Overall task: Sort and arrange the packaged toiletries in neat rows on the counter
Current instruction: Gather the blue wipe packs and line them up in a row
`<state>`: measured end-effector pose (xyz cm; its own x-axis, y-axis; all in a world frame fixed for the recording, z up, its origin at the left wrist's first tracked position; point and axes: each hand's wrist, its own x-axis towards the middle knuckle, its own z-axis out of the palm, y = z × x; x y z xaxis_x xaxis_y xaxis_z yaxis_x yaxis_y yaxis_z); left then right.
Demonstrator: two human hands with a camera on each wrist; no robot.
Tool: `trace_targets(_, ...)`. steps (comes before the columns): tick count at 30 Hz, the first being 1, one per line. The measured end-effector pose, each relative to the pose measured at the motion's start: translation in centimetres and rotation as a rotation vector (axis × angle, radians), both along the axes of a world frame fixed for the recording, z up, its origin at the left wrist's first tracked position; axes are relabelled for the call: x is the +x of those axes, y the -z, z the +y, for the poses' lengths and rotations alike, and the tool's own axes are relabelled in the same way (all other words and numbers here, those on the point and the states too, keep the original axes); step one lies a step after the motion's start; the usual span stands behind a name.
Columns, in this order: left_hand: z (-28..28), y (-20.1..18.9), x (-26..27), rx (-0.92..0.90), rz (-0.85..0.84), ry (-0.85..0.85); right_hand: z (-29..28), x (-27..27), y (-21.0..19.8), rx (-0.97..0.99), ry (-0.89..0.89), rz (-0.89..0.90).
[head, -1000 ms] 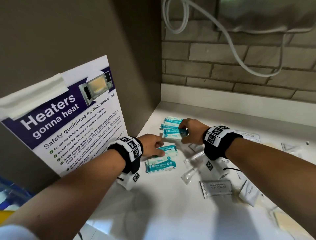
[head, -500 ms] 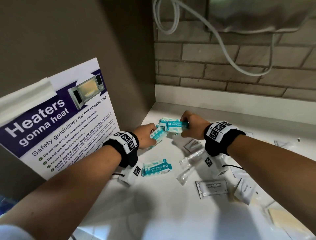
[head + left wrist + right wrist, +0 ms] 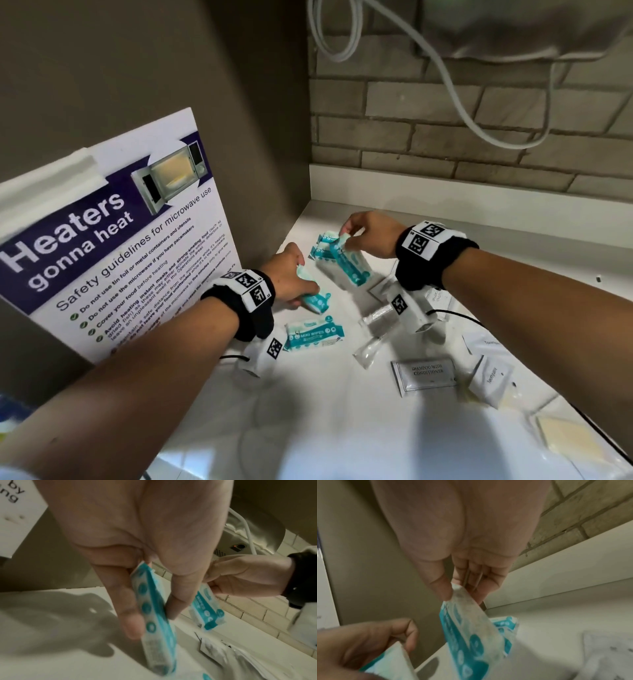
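Observation:
Several teal-and-white mini wipes packs are in the counter's left corner. My left hand (image 3: 303,291) (image 3: 150,618) pinches one wipes pack (image 3: 317,299) (image 3: 154,609) between thumb and fingers, low over the white counter (image 3: 342,428). My right hand (image 3: 344,238) (image 3: 464,595) pinches a second wipes pack (image 3: 351,269) (image 3: 467,631) by one end, so it hangs slanting down. A third wipes pack (image 3: 313,334) lies flat nearer me. More packs (image 3: 323,240) sit behind, partly hidden by the hanging one.
A shampoo sachet (image 3: 424,375), toothpaste sachets (image 3: 489,377), clear-wrapped items (image 3: 368,353) and a pale yellow packet (image 3: 565,431) lie scattered at right. A microwave safety poster (image 3: 113,240) leans on the left wall. A brick wall and white cable (image 3: 455,92) are behind.
My left hand picked a wipes pack off the counter, raised it toward the right hand, then brought it back down and left. The right hand's pack swung from level to hanging.

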<state>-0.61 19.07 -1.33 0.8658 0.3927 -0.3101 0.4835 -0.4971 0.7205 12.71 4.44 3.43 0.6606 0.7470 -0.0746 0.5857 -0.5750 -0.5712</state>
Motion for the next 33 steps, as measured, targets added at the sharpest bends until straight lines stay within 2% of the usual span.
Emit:
trace_targets(3, 0.1, 0.5, 0.1, 0.054, -0.001, 0.003, 1.8, -0.6, 1.0, -0.154, -0.087, -0.009)
trace_targets(7, 0.7, 0.5, 0.2, 0.277, 0.035, 0.069, 3.6, -1.4, 2.1, -0.236, -0.126, -0.082)
trace_targets(11, 1.1, 0.6, 0.2, 0.246, 0.053, 0.098, 3.7, -1.9, 2.7, -0.225, -0.115, -0.173)
trace_targets(17, 1.2, 0.8, -0.1, 0.36, 0.105, 0.201, 1.9, -2.0, 3.5, -0.486, -0.216, -0.282)
trace_targets(22, 1.5, 1.2, -0.4, 0.332, 0.116, 0.201, 1.0, -1.7, 4.3, -0.442, -0.21, -0.297)
trace_targets(33, 1.9, 2.1, 0.4, 0.224, 0.044, 0.121, 3.1, -0.9, 5.1, -0.386, -0.197, -0.281)
